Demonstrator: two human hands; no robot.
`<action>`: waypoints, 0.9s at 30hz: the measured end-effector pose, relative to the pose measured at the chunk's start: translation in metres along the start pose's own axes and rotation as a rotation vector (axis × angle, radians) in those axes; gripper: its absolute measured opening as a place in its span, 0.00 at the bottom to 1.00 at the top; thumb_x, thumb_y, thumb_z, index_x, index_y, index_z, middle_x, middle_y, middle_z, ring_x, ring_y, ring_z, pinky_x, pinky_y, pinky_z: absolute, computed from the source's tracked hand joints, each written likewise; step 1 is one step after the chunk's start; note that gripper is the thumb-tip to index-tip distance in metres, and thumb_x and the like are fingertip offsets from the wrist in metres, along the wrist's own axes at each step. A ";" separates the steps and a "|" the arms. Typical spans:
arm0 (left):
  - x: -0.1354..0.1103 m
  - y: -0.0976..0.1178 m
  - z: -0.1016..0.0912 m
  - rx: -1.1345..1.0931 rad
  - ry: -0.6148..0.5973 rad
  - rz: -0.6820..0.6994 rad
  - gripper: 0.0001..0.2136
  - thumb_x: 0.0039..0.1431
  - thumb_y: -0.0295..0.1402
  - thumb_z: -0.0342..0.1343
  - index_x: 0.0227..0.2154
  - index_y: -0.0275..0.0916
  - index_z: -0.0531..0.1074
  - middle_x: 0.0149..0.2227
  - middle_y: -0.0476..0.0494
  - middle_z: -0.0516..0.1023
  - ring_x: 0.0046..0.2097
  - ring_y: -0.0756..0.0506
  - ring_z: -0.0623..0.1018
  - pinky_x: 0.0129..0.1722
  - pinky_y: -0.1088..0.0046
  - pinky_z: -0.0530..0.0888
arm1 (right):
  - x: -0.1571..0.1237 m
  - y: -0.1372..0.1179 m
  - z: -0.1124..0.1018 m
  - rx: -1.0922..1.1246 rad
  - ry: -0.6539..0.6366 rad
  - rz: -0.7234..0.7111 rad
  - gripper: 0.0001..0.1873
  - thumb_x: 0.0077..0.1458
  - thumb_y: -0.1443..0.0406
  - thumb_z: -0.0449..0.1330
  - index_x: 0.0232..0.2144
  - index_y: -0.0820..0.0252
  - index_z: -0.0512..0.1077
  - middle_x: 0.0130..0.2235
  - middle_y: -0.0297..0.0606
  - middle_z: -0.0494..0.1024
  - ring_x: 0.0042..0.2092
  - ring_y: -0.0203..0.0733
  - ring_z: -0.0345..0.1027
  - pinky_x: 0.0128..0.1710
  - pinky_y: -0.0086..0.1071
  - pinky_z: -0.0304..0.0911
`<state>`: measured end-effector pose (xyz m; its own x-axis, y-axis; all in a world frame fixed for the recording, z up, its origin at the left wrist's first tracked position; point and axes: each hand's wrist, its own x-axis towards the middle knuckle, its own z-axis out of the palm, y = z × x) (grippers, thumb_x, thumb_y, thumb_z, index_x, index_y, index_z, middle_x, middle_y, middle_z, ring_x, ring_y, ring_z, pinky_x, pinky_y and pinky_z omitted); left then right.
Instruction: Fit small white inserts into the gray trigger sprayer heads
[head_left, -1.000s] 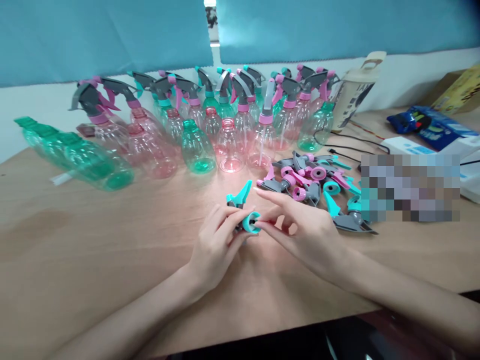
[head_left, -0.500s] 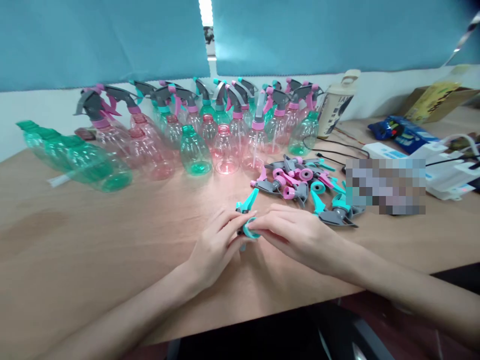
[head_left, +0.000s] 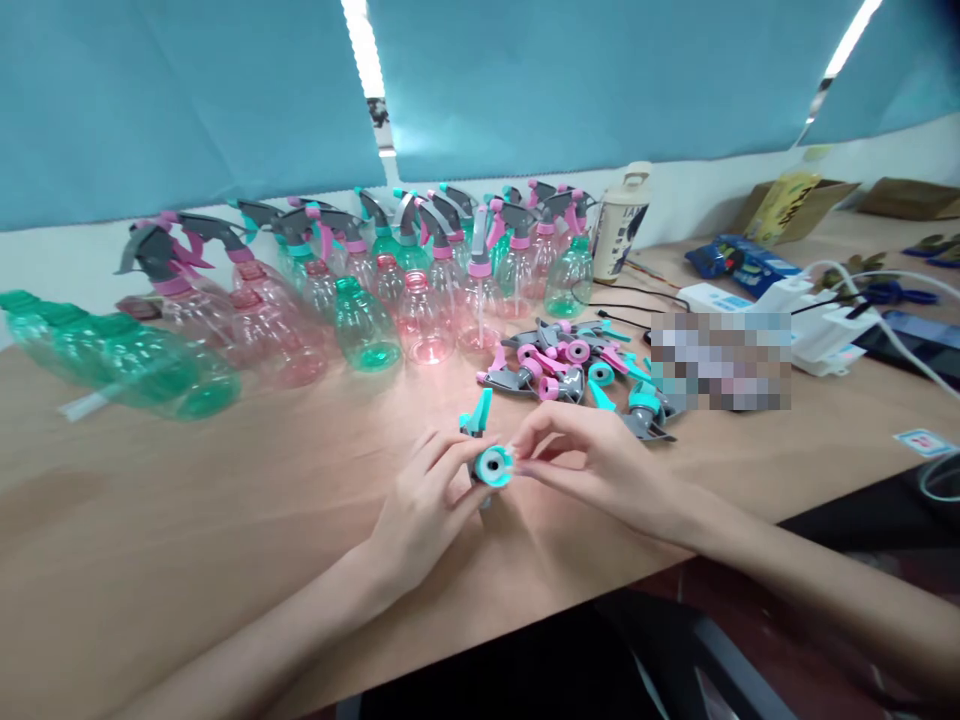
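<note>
My left hand (head_left: 416, 500) is closed around a turquoise-and-grey spray trigger head (head_left: 493, 467). Its round collar faces me, showing a white ring with a dark hole, and its turquoise lever points up. My right hand (head_left: 592, 455) is at the collar's right edge with thumb and index finger pinched together. Whatever sits between those fingertips is too small to make out. Beyond my hands lies a pile of loose trigger heads (head_left: 549, 388), pink, turquoise and grey. An open green bottle (head_left: 367, 330) and an open pink bottle (head_left: 427, 325) stand behind, uncapped.
Several bottles with spray heads (head_left: 517, 265) stand in rows along the wall. Green bottles (head_left: 172, 360) stand at the left. A cream bottle (head_left: 621, 225), blue packet (head_left: 739, 265), cables and a white power strip (head_left: 814, 320) occupy the right. The table's front edge is close to me.
My right fingers have drawn back from inside the collar to its right edge, so its white ring and hole now show. The view has turned slightly right.
</note>
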<state>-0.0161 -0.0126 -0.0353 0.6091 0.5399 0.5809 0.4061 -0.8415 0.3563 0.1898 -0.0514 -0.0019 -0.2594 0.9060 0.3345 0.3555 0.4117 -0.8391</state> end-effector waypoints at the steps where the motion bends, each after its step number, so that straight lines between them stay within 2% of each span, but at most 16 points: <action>1: 0.002 0.000 0.001 0.006 0.010 0.004 0.11 0.59 0.28 0.56 0.45 0.40 0.68 0.39 0.44 0.74 0.41 0.45 0.72 0.40 0.67 0.73 | -0.005 0.002 -0.007 0.007 0.023 0.031 0.03 0.53 0.67 0.61 0.33 0.59 0.71 0.35 0.35 0.75 0.37 0.36 0.72 0.36 0.30 0.72; 4: 0.012 -0.003 0.005 0.030 0.046 0.043 0.12 0.58 0.26 0.56 0.44 0.39 0.68 0.39 0.44 0.75 0.41 0.45 0.72 0.40 0.67 0.72 | -0.025 0.012 -0.032 -0.061 0.112 0.104 0.05 0.54 0.64 0.61 0.34 0.58 0.71 0.36 0.35 0.76 0.39 0.38 0.72 0.40 0.34 0.72; 6: 0.026 -0.005 0.011 0.064 0.087 0.090 0.11 0.57 0.25 0.56 0.44 0.38 0.69 0.38 0.44 0.76 0.41 0.45 0.72 0.40 0.67 0.71 | -0.042 0.021 -0.049 -0.117 0.171 0.185 0.07 0.54 0.61 0.61 0.34 0.57 0.71 0.36 0.36 0.76 0.39 0.40 0.73 0.39 0.34 0.72; 9: 0.059 -0.006 0.020 0.135 0.156 0.144 0.10 0.56 0.24 0.56 0.42 0.39 0.71 0.37 0.46 0.78 0.41 0.45 0.73 0.41 0.66 0.68 | -0.066 0.032 -0.072 -0.155 0.299 0.299 0.10 0.52 0.57 0.62 0.34 0.57 0.71 0.36 0.38 0.76 0.38 0.42 0.74 0.36 0.34 0.73; 11: 0.086 -0.005 0.029 0.167 0.202 0.170 0.11 0.57 0.24 0.55 0.42 0.41 0.72 0.38 0.48 0.79 0.42 0.45 0.73 0.44 0.65 0.66 | -0.080 0.036 -0.084 -0.130 0.325 0.371 0.12 0.52 0.55 0.62 0.34 0.56 0.72 0.36 0.38 0.76 0.38 0.43 0.74 0.36 0.34 0.73; 15: 0.139 -0.005 0.053 0.196 0.108 0.228 0.13 0.57 0.24 0.56 0.45 0.42 0.71 0.42 0.50 0.79 0.45 0.45 0.72 0.50 0.63 0.62 | -0.097 0.037 -0.100 -0.021 0.353 0.455 0.12 0.50 0.54 0.63 0.34 0.54 0.73 0.36 0.37 0.76 0.40 0.43 0.73 0.39 0.32 0.72; 18: 0.165 -0.008 0.075 0.267 0.018 0.273 0.13 0.59 0.22 0.52 0.45 0.40 0.71 0.44 0.48 0.79 0.45 0.45 0.71 0.55 0.60 0.57 | -0.101 0.037 -0.106 -0.017 0.370 0.473 0.13 0.50 0.53 0.63 0.33 0.54 0.73 0.38 0.37 0.76 0.41 0.45 0.73 0.37 0.31 0.72; 20: 0.173 -0.012 0.087 0.298 -0.086 0.278 0.16 0.60 0.21 0.49 0.49 0.40 0.70 0.48 0.48 0.77 0.47 0.44 0.71 0.57 0.57 0.56 | -0.102 0.039 -0.110 -0.035 0.366 0.468 0.14 0.50 0.52 0.62 0.34 0.54 0.73 0.39 0.38 0.76 0.43 0.46 0.73 0.37 0.31 0.72; 22: 0.175 -0.017 0.094 0.298 -0.152 0.262 0.17 0.60 0.19 0.48 0.50 0.39 0.69 0.50 0.46 0.75 0.48 0.44 0.70 0.55 0.58 0.59 | -0.101 0.041 -0.113 -0.074 0.355 0.452 0.14 0.51 0.52 0.61 0.36 0.54 0.72 0.40 0.38 0.77 0.43 0.46 0.73 0.38 0.33 0.72; 24: 0.173 -0.023 0.096 0.284 -0.170 0.234 0.17 0.60 0.19 0.48 0.50 0.38 0.69 0.51 0.44 0.75 0.49 0.43 0.70 0.51 0.61 0.64 | -0.098 0.046 -0.116 -0.141 0.349 0.416 0.14 0.52 0.52 0.60 0.36 0.55 0.72 0.38 0.38 0.77 0.41 0.45 0.73 0.39 0.34 0.72; 27: 0.169 -0.030 0.092 0.259 -0.165 0.181 0.15 0.61 0.21 0.48 0.48 0.35 0.70 0.48 0.41 0.76 0.49 0.44 0.72 0.48 0.64 0.68 | -0.088 0.056 -0.118 -0.285 0.359 0.283 0.14 0.53 0.53 0.59 0.35 0.56 0.72 0.39 0.39 0.77 0.40 0.45 0.73 0.41 0.38 0.71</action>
<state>0.1372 0.1059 -0.0157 0.7802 0.3963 0.4839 0.4283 -0.9024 0.0485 0.3383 -0.0965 -0.0277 0.1878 0.9415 0.2798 0.6099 0.1115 -0.7846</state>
